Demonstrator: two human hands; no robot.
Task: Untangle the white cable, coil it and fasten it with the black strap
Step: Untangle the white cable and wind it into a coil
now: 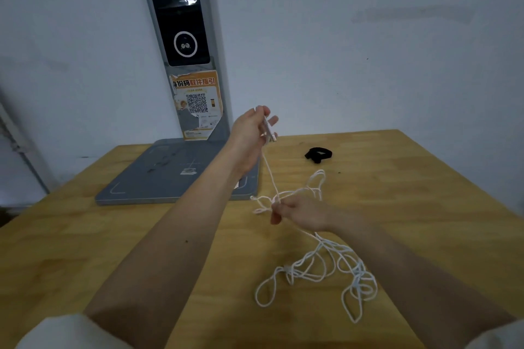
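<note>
One white cable (317, 261), mostly a tangled heap on the bench (113, 235). Left hand (251, 129) pinches its plug end up high, right hand (300, 211) grips the strand lower. One black strap (318, 155) lies further back. The kiosk's (181, 37) orange sticker (197, 105) has a QR code, with text too blurry to read.

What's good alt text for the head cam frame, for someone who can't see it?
A person's left hand lifts one plug end of a tangled white cable above a wooden table, while the right hand pinches the cable lower down. Most of the cable lies in loose loops on the table; a black strap sits untouched farther back, beside a grey stand base.
</note>
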